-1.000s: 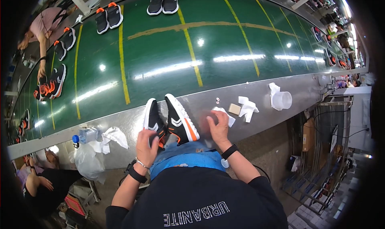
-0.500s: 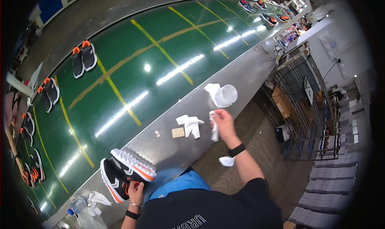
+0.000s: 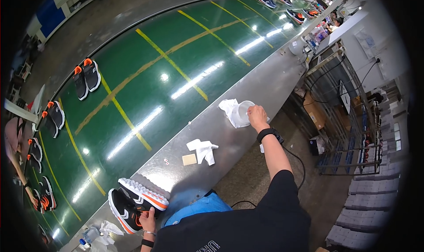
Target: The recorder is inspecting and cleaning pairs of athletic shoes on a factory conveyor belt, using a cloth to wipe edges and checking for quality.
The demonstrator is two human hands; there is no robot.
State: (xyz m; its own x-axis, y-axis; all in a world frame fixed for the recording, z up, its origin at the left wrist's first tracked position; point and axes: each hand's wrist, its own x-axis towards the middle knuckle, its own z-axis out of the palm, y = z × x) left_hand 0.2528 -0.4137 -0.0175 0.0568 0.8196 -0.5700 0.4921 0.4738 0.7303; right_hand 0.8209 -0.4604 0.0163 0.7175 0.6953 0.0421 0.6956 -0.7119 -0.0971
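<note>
My left hand [image 3: 148, 220] is closed on the heel end of a black sneaker [image 3: 125, 211] with orange lining and a white sole. Its mate [image 3: 143, 194] lies tipped against it, showing a knobbly white sole with an orange stripe. Over the mouth of a translucent plastic cup [image 3: 239, 115], my right hand [image 3: 257, 117] is pinched, with a bit of white cloth [image 3: 267, 119] showing beside it. The fingertips are partly hidden at the cup's rim. Another white cloth [image 3: 227, 108] lies against the cup's left side.
A crumpled white cloth [image 3: 204, 151] and a beige block [image 3: 189, 159] lie on the metal ledge [image 3: 176, 139]. Beyond runs a green belt [image 3: 132, 93] carrying black sneakers [image 3: 87, 78]. A co-worker's arm [image 3: 20, 172] reaches in at far left. A bottle [image 3: 90, 235] stands lower left.
My right hand has moved up and right with the white cloth, from the ledge's near edge to the cup. My left hand remains at the sneaker. The sneakers on the belt have shifted toward me.
</note>
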